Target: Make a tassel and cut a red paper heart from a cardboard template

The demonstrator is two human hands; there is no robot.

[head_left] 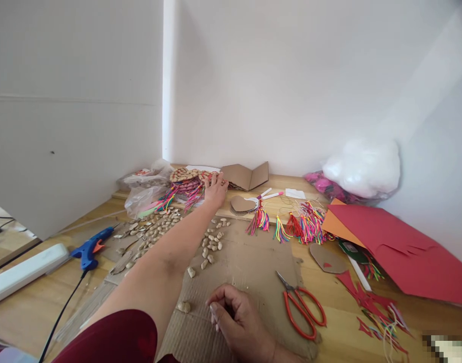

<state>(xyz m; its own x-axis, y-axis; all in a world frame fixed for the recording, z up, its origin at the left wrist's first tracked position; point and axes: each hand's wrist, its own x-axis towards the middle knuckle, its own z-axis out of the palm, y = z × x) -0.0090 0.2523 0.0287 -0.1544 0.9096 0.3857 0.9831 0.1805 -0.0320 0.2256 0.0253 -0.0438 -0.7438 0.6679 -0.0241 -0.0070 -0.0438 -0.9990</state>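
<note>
Wooden tabletop [340, 317] bears peanut decorations [183, 175] beside the left hand [216, 190].

From the wearer's head we look forward and down across the wooden tabletop [344, 330] to the white back wall [276, 91], close enough that the left arm [170, 257] looms from the lower edge, beside the right hand [241, 321].

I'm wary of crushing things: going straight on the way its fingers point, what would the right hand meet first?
Probably the lone unshelled peanut ahead of the right hand, on the cardboard sheet, though the hand's height is unclear.
</note>
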